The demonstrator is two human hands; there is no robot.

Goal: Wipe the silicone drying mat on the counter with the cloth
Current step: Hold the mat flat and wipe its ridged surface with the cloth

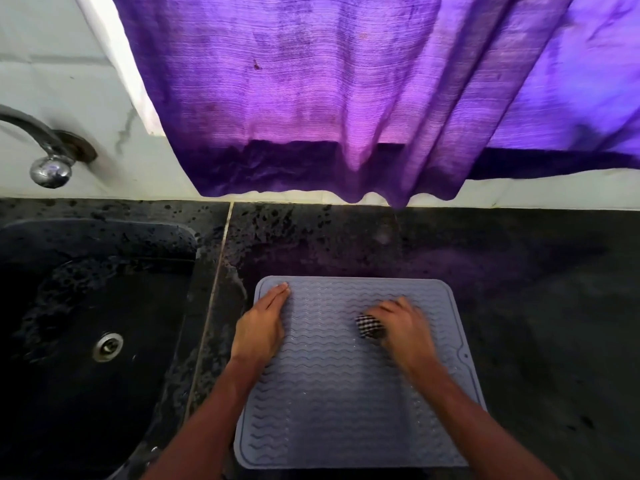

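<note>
I see the mat (339,393) flat on the dark speckled tabletop (519,306): grey-blue silicone, square with rounded corners, ridged in wavy lines, with a raised rim. My left hand (261,327) lies flat on its far left part, fingers (277,294) straight and together, tips just short of the far corner, palm over the left rim. My right hand (403,327) is near the middle, a little blurred, fingers curled down over the cloth (370,326) and gripping it. The cloth is a small bunched wad, black-and-white check, woven. It sits under the right fingers and pokes out on their left side, touching the mat. Between the two hands runs a bare strip of ridges. Left of the left fingers, past a pale seam in the stone, is a black sink (86,323) with a round metal drain (108,347). Beyond the fingertips hangs a purple ribbed curtain (346,98), and a chrome tap (48,157) sticks out of the white wall.
</note>
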